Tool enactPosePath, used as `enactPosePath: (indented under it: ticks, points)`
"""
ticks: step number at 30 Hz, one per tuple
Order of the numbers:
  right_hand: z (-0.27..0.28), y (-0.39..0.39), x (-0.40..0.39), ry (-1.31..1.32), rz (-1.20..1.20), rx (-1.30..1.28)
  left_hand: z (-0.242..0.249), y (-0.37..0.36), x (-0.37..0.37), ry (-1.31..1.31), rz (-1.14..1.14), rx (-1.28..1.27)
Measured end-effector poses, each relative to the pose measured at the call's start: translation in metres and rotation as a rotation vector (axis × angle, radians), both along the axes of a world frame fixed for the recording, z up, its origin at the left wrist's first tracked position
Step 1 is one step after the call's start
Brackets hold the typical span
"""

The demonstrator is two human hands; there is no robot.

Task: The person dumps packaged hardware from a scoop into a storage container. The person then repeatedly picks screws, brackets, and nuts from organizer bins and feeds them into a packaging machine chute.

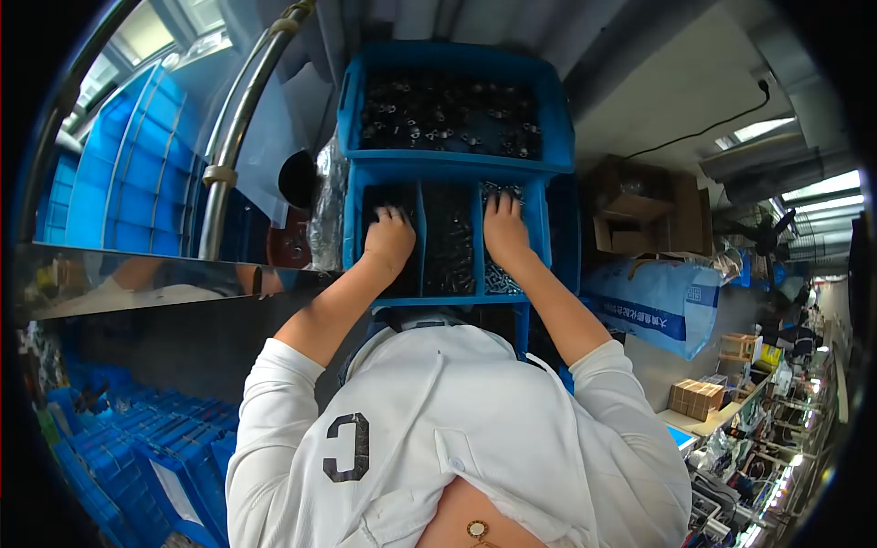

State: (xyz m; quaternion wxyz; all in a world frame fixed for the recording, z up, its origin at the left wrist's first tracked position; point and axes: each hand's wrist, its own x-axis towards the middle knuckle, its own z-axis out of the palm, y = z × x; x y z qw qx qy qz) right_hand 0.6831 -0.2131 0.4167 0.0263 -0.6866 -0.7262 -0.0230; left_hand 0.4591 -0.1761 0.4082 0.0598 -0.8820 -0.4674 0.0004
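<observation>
A blue divided bin (448, 300) stands in front of me with three compartments side by side. My left hand (391, 236) is down in the left compartment, among small dark parts, its fingers curled and their tips hard to see. In the right compartment my right hand (505, 226) reaches into silver screws (501, 281), fingers bent down close together. What either hand pinches is hidden. Between the hands, the middle compartment holds dark screws (449, 265). Behind it sits a larger blue bin (457, 164) with many small black and metal pieces (448, 114).
A metal pole (224, 196) and a shiny ledge (146, 283) border the left side. Blue crates (137, 164) stand beyond, and more blue crates (137, 447) lie lower left. At right are a cardboard box (639, 205) and a blue-and-white sack (658, 301).
</observation>
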Motion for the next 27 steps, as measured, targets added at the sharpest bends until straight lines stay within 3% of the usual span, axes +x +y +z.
enactPosePath:
  ticks: [2, 5, 7, 9, 12, 15, 18, 21, 22, 25, 26, 27]
  points:
    - [0.009, 0.003, 0.008, 0.096, 0.032, -0.041, 0.013, 0.003, 0.005, 0.115, -0.065, -0.256]
    - [0.019, 0.015, 0.032, 0.263, 0.117, -0.105, 0.022, -0.006, -0.003, 0.058, -0.098, -0.168]
    - [0.028, 0.027, 0.042, 0.411, 0.143, -0.213, 0.029, -0.007, -0.009, -0.018, -0.079, -0.222]
    - [0.028, 0.032, 0.046, 0.497, 0.178, -0.143, 0.049, -0.007, -0.015, -0.075, -0.05, -0.306]
    - [0.047, 0.022, 0.047, 0.682, 0.167, -0.105, 0.056, -0.009, -0.029, -0.367, 0.019, -0.433]
    - [0.067, -0.005, 0.049, 1.304, -0.072, -0.349, 0.069, -0.018, -0.038, -0.638, 0.087, -0.48]
    - [0.066, -0.027, 0.056, 1.979, -0.385, -0.436, 0.085, -0.03, -0.041, -0.818, 0.272, -0.598]
    - [0.063, -0.02, 0.062, 1.709, -0.356, -0.518, 0.074, -0.037, -0.045, -1.111, 0.429, -0.707]
    - [0.064, -0.014, 0.057, 1.302, -0.321, -0.481, 0.073, -0.039, -0.045, -1.248, 0.458, -0.73]
    - [0.04, 0.002, 0.038, 0.56, 0.101, -0.023, 0.079, -0.038, -0.041, -1.64, 0.528, -0.844]
    - [0.03, 0.008, 0.032, 0.47, 0.155, 0.085, 0.081, -0.036, -0.042, -1.752, 0.547, -0.925]
    - [0.028, 0.015, 0.028, 0.418, 0.131, -0.036, 0.085, -0.034, -0.042, -1.864, 0.566, -1.006]
